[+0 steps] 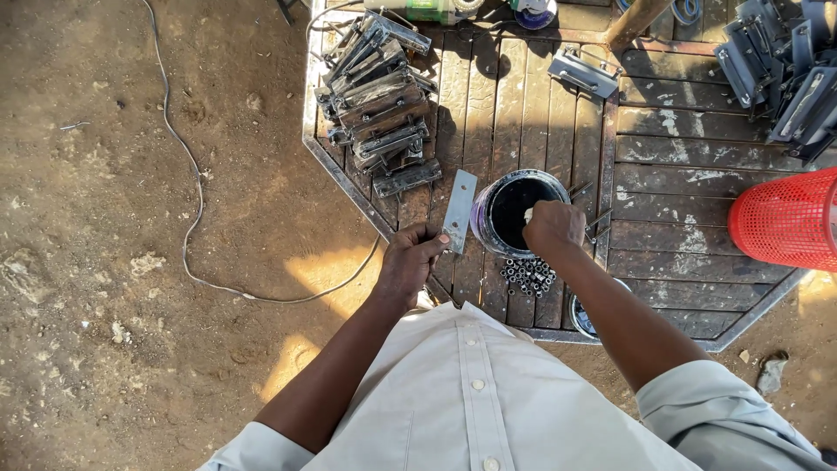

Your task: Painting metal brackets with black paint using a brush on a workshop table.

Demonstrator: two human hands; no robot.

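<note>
A person is standing over a wooden tabletop (680, 166) on dusty ground, the left hand (410, 262) pinching the lower end of a flat metal plate (459, 211) between closed fingers. The plate's long axis is running away from the body, tilting slightly right, apparently held out clear of the shirt for coating. The right hand (553, 227) is closing around something small and pale, possibly a brush handle, over a can of dark paint (516, 209) just beside the plate. Small nuts (528, 276) are lying heaped near the can. Stacked metal brackets (377, 100) are sitting further back, a red basket (785, 218) at right.
</note>
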